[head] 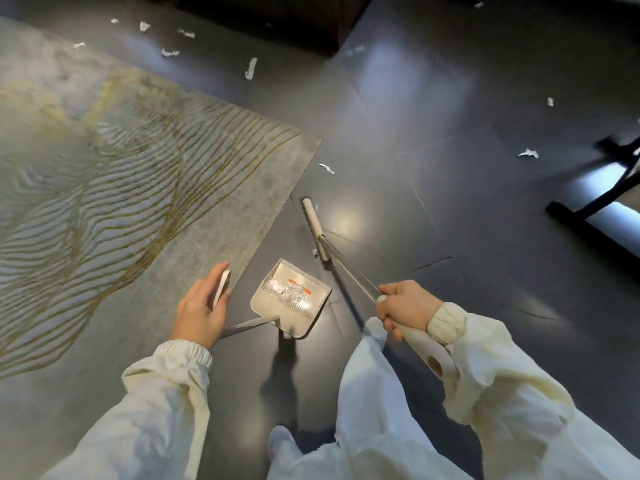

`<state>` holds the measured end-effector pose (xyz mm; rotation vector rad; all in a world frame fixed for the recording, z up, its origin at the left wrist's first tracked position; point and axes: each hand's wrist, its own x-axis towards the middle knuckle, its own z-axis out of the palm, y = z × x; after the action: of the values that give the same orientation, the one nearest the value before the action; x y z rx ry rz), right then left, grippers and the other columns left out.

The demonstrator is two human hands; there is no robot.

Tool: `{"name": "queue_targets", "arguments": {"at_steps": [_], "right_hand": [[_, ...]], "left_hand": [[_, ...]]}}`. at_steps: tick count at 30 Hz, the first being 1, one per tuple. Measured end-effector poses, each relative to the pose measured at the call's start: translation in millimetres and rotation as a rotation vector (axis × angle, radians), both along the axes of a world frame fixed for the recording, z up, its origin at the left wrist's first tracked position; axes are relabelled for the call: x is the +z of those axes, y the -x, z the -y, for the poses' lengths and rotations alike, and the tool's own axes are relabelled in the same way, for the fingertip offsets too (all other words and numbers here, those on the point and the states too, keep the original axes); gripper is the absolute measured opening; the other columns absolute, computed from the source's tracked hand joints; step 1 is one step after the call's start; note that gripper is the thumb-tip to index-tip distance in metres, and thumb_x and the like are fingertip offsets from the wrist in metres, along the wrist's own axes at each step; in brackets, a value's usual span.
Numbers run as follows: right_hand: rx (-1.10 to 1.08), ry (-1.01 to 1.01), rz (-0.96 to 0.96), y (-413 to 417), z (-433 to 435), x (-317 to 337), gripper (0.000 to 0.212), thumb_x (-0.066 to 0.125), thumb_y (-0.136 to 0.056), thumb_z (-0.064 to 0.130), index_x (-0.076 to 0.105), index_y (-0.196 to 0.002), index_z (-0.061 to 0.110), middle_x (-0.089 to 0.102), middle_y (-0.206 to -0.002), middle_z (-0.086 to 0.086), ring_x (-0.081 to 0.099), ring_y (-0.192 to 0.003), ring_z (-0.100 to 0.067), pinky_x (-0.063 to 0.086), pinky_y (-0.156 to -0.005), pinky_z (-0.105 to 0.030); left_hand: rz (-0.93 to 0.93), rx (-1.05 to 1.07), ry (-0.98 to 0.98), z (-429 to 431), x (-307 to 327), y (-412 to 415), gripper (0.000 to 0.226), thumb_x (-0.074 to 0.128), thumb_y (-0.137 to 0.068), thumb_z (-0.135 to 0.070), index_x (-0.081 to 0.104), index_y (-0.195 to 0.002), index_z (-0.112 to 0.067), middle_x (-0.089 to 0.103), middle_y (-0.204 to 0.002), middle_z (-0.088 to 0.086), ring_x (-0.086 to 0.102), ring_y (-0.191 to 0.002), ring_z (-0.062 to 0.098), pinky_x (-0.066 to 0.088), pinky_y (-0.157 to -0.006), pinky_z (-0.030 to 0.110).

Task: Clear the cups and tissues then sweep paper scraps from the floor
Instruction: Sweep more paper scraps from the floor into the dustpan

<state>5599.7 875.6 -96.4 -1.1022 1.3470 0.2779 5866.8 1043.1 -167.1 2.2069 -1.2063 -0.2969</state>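
Head view: left hand (201,306) holds dustpan (301,323), right hand (405,306) grips broom (315,226) (orange label (299,281) unreadable).

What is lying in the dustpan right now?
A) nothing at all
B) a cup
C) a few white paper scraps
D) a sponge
C: small white paper scraps lie in the dustpan, which the left hand holds by its handle, while the right hand holds the broom.

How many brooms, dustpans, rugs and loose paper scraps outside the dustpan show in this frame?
Broom: 1
Dustpan: 1
Rug: 1
Loose paper scraps: about 11
Total: about 14
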Motion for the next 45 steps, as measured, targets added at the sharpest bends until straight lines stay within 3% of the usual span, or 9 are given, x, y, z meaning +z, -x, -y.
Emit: {"name": "queue_targets", "arguments": {"at_steps": [8, 14, 16, 19, 23, 31, 34, 40, 45], "right_hand": [[-0.018, 0.106, -0.027, -1.5, 193.9, -6.9, 0.034, 0.043, -0.091, -0.001, 0.052, -0.124, 0.0, 0.048, -0.059, -0.008, 0.044, -0.04, -0.015, 0.042, -0.039, -0.021], [0.094, 0.212, -0.099, -56.4, 300.5, -25.4, 0.02, 0.046, -0.084, -0.001, 0.06, -0.098, -0.001, 0.052, -0.054, -0.009, 0.048, -0.043, -0.021, 0.044, -0.048, -0.027], [0.151, 0.267, -0.155, -82.3, 330.7, -32.1, 0.014, 0.046, -0.083, 0.001, 0.059, -0.09, 0.003, 0.053, -0.052, -0.008, 0.049, -0.036, -0.018, 0.042, -0.043, -0.02], [0.209, 0.323, -0.227, -118.9, 372.2, -50.3, 0.017, 0.048, -0.084, 0.003, 0.059, -0.098, 0.003, 0.055, -0.055, -0.007, 0.048, -0.027, -0.012, 0.034, -0.031, -0.012], [0.272, 0.331, -0.272, -157.3, 417.2, -78.3, 0.026, 0.049, -0.088, 0.007, 0.058, -0.112, 0.004, 0.06, -0.073, -0.009, 0.053, -0.045, -0.017, 0.04, -0.038, -0.017], [0.502, 0.125, -0.277, -182.1, 396.4, -83.1, 0.027, 0.052, -0.09, 0.009, 0.06, -0.116, 0.006, 0.057, -0.072, -0.006, 0.053, -0.055, -0.016, 0.047, -0.042, -0.019], [0.61, 0.015, -0.231, -174.5, 375.4, -57.6, 0.034, 0.049, -0.088, 0.008, 0.062, -0.119, 0.003, 0.059, -0.074, -0.007, 0.054, -0.06, -0.018, 0.052, -0.062, -0.027], [0.441, -0.146, -0.171, -137.4, 376.6, 1.7, 0.042, 0.051, -0.083, 0.002, 0.057, -0.125, 0.004, 0.049, -0.055, -0.006, 0.045, -0.039, -0.013, 0.04, -0.041, -0.02], [0.31, -0.134, -0.091, -106.2, 357.9, 20.1, 0.043, 0.049, -0.085, 0.0, 0.051, -0.128, 0.0, 0.047, -0.06, -0.008, 0.044, -0.04, -0.011, 0.043, -0.041, -0.019]], "left_hand": [[-0.011, 0.142, 0.009, 157.3, 6.8, -7.6, 0.046, 0.063, -0.086, 0.001, 0.057, -0.129, -0.013, 0.065, -0.101, 0.019, 0.062, -0.09, 0.036, 0.037, -0.083, 0.026], [-0.06, 0.194, -0.002, 247.8, 5.1, -23.9, 0.045, 0.061, -0.087, 0.0, 0.056, -0.13, -0.014, 0.063, -0.102, 0.019, 0.061, -0.09, 0.037, 0.039, -0.083, 0.034], [-0.079, 0.204, -0.007, 275.8, 1.1, -34.0, 0.044, 0.06, -0.088, -0.001, 0.055, -0.13, -0.013, 0.063, -0.102, 0.02, 0.061, -0.092, 0.038, 0.04, -0.083, 0.035], [-0.095, 0.213, -0.021, 314.1, -6.7, -52.0, 0.045, 0.06, -0.089, -0.002, 0.054, -0.132, -0.013, 0.062, -0.107, 0.022, 0.06, -0.097, 0.039, 0.041, -0.084, 0.036], [-0.1, 0.177, -0.055, 361.2, -13.1, -75.2, 0.047, 0.058, -0.091, -0.005, 0.05, -0.136, -0.017, 0.062, -0.112, 0.019, 0.059, -0.102, 0.036, 0.037, -0.085, 0.03], [-0.072, 0.2, -0.077, 378.0, -13.6, -115.9, 0.043, 0.06, -0.09, -0.006, 0.055, -0.129, -0.02, 0.064, -0.112, 0.016, 0.061, -0.1, 0.037, 0.037, -0.083, 0.032], [-0.14, 0.167, -0.047, 399.4, -13.4, -104.5, 0.043, 0.062, -0.088, -0.003, 0.057, -0.129, -0.015, 0.063, -0.116, 0.016, 0.06, -0.105, 0.035, 0.037, -0.089, 0.03], [-0.143, 0.13, -0.064, 396.4, -13.2, -97.5, 0.041, 0.059, -0.091, -0.007, 0.055, -0.13, -0.017, 0.062, -0.12, 0.016, 0.058, -0.109, 0.036, 0.036, -0.089, 0.03], [-0.105, 0.132, -0.056, 364.1, -10.2, -88.1, 0.04, 0.06, -0.09, -0.006, 0.056, -0.128, -0.019, 0.063, -0.115, 0.017, 0.059, -0.104, 0.037, 0.037, -0.086, 0.032]]}}
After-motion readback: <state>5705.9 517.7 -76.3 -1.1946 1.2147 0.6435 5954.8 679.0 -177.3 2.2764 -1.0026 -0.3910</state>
